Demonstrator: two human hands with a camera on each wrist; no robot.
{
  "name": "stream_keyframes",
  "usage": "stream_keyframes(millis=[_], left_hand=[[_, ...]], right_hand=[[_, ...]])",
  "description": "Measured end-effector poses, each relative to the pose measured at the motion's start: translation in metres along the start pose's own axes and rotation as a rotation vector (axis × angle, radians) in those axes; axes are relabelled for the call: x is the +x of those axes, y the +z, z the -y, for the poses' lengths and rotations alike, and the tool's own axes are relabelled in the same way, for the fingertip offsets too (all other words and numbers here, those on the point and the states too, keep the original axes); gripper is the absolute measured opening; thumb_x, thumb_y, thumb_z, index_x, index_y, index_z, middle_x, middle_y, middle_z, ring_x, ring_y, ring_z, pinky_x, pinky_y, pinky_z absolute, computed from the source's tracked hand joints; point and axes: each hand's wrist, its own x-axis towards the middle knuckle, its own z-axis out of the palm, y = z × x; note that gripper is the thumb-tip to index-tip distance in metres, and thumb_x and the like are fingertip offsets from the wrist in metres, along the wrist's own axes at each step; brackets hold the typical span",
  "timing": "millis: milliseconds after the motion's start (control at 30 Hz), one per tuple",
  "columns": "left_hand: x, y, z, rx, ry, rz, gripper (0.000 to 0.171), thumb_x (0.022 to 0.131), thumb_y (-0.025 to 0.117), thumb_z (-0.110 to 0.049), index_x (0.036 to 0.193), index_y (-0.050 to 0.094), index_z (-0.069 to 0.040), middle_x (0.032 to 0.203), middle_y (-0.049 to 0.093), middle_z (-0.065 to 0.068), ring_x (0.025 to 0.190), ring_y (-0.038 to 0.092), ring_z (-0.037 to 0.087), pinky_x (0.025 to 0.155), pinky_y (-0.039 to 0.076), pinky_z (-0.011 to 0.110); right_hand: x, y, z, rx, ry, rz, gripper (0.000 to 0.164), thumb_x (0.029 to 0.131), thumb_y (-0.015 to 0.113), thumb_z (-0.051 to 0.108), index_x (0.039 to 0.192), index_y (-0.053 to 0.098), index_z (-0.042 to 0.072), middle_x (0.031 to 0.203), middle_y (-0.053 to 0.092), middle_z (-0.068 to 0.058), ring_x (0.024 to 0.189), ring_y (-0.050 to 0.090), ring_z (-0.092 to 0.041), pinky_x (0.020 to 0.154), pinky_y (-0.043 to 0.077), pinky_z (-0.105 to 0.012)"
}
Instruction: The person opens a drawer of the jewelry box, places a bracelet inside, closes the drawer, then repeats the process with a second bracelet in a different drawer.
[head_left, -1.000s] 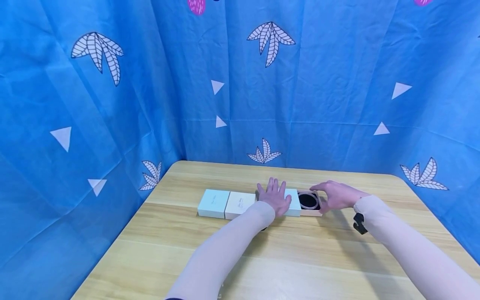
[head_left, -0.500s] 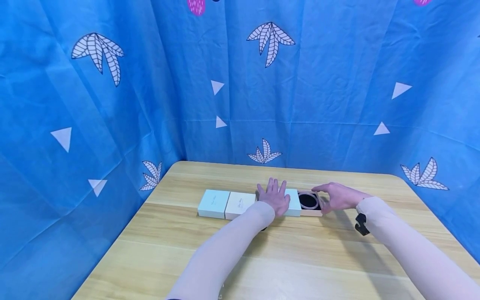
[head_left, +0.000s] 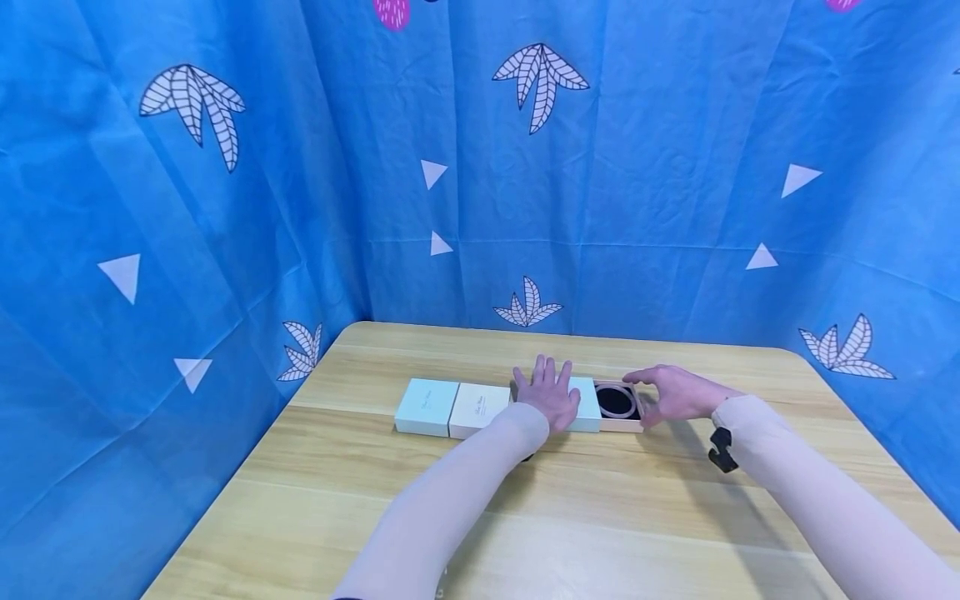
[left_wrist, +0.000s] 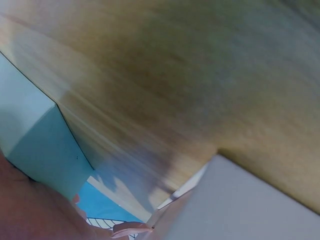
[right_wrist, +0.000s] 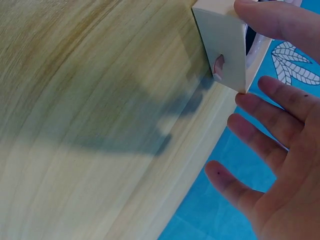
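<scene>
A mint-green slide-out box (head_left: 587,406) lies near the back of the table with my left hand (head_left: 551,398) resting on it, fingers spread. In the left wrist view this mint box and my palm (left_wrist: 45,212) touch. From the box's right side juts a pale pink drawer (head_left: 621,426) lined in black, bearing a pale ring (head_left: 618,417) like a bangle. My right hand (head_left: 678,393) spans the drawer's outer end. In the right wrist view its thumb (right_wrist: 280,20) touches one corner, while the other fingers (right_wrist: 270,117) extend spread near the opposite corner. A small ribbon tab (right_wrist: 218,66) hangs between them, untouched.
Left of my left hand, a cream box (head_left: 480,408) stands against another mint box (head_left: 426,407). Bare wood separates the cream box from the middle mint box. Blue printed curtains (head_left: 660,167) rise behind and beside the wooden table (head_left: 570,517).
My right hand has shifted very slightly to the right and down at the drawer's end. The left hand, boxes and drawer look unmoved.
</scene>
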Motion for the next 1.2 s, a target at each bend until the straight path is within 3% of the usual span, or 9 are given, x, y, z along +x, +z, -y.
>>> stream_keyframes(millis=[267,1200], left_hand=[[0.000,-0.002,0.001,0.018,0.007,0.002,0.063,0.105,0.011,-0.054,0.163,0.002,-0.032,0.171,0.005,0.005,0.157,-0.005,0.025,0.120,0.007,0.067],[0.005,0.004,0.001,0.030,0.015,-0.023,0.063,0.105,0.009,-0.054,0.163,0.002,-0.032,0.171,0.006,0.005,0.157,-0.006,0.024,0.120,0.006,0.067]], right_hand=[[0.000,0.002,0.001,0.003,-0.004,-0.025,0.088,0.067,0.090,0.033,0.143,0.055,0.004,0.138,0.061,-0.021,0.130,0.053,-0.044,0.105,0.043,-0.063],[0.013,0.008,0.009,0.029,-0.004,-0.040,0.086,0.066,0.090,0.031,0.141,0.057,0.006,0.135,0.062,-0.020,0.126,0.055,-0.043,0.103,0.044,-0.064]])
